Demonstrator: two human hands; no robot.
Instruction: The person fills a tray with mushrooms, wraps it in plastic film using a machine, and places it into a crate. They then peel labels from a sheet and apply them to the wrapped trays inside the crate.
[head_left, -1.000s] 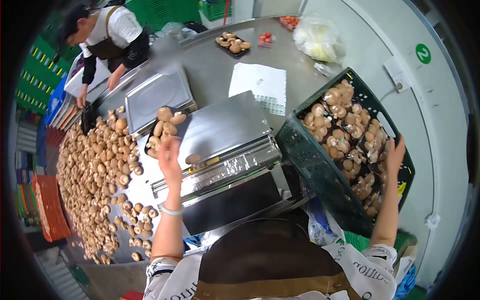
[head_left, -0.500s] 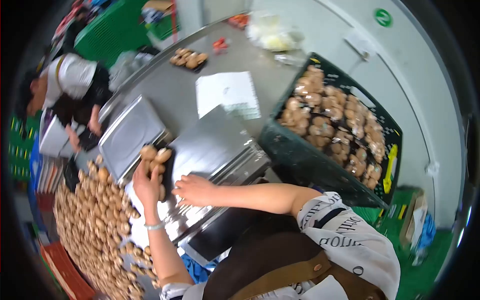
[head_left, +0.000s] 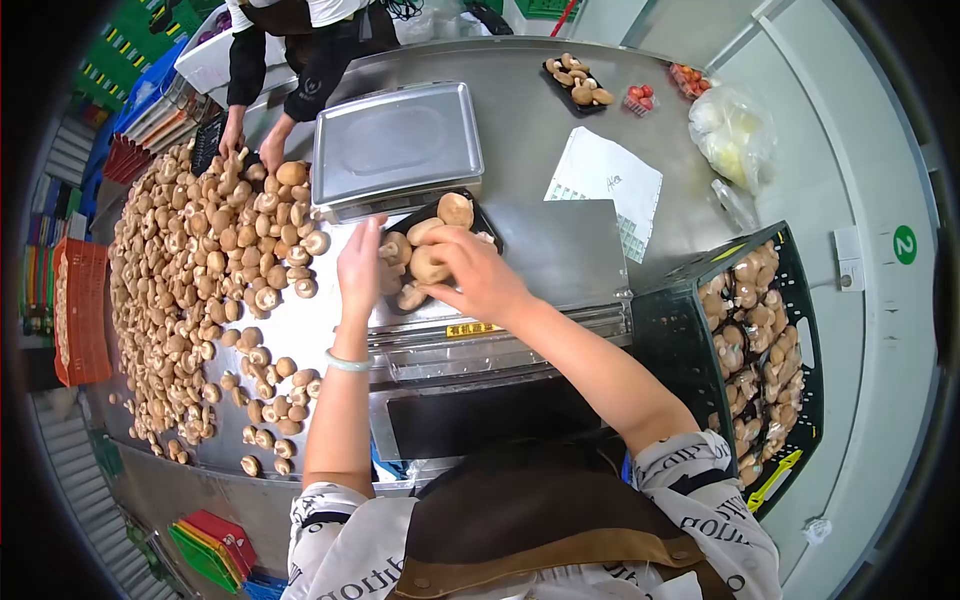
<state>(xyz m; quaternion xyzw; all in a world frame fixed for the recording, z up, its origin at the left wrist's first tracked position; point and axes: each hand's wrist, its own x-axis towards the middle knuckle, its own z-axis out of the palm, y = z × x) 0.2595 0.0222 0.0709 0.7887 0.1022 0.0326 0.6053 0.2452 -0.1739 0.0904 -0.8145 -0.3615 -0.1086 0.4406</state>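
Note:
A black tray point(head_left: 484, 218) of brown mushrooms lies at the left end of the metal wrapping machine point(head_left: 560, 250). My right hand point(head_left: 475, 270) has its fingers wrapped round a mushroom point(head_left: 428, 264) over this tray. At the tray's left side is my left hand point(head_left: 358, 262), upright with its fingers raised, touching or close to the mushrooms there; nothing shows in its grasp. A large heap of loose mushrooms point(head_left: 190, 260) spreads over the table to the left. Just behind the tray stands a metal scale point(head_left: 398, 145).
Across the table, a co-worker's hands point(head_left: 255, 145) reach into the heap beside a black tray. A filled tray point(head_left: 578, 84), paper sheet point(head_left: 605, 185), red produce packs point(head_left: 640, 98) and plastic bag point(head_left: 732, 135) lie at the back. A dark crate point(head_left: 675, 330) of packed mushrooms stands right.
The view has turned towards the left side of the table. My right hand has moved from the machine surface onto the mushrooms, and the tray now rests on the machine's left end.

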